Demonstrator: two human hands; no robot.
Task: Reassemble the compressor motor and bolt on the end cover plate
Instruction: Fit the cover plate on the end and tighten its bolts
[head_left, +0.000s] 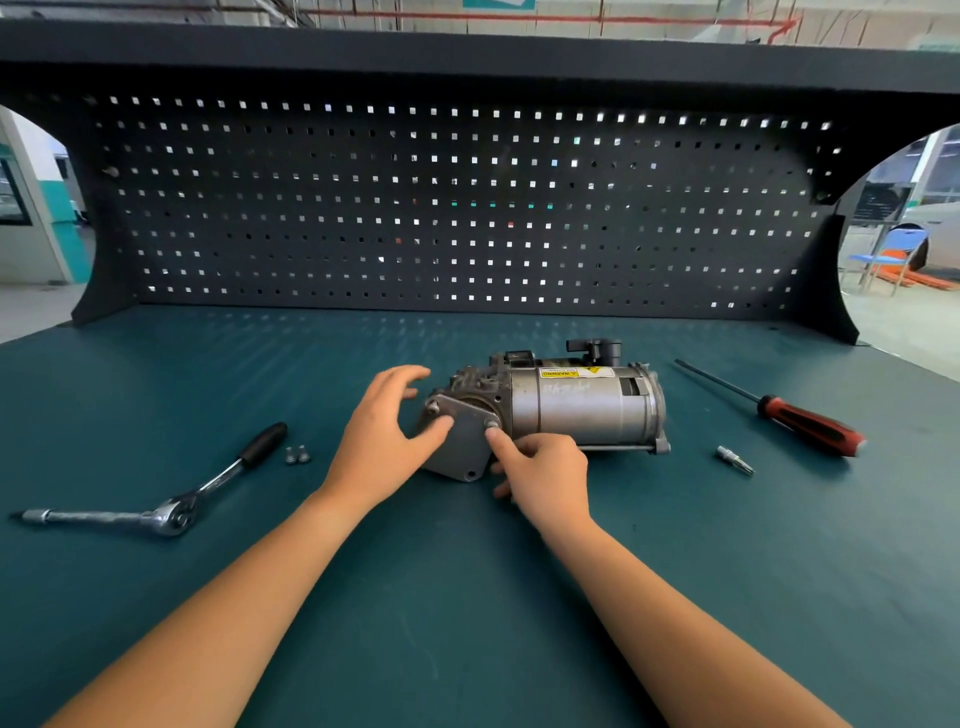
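head view, table: compressor motor lies on its side at the middle, looking whole.
end cover plate: on the motor's left end, likely only partly bolted.
left hand: thumb presses the plate, fingers arched loose, gripping nothing.
right hand: one fingertip on a fitted bolt; whether it pinches, cannot tell.
ratchet: idle, near left.
loose bolts: two beside the ratchet, still to fit; the plate's near hole is empty.
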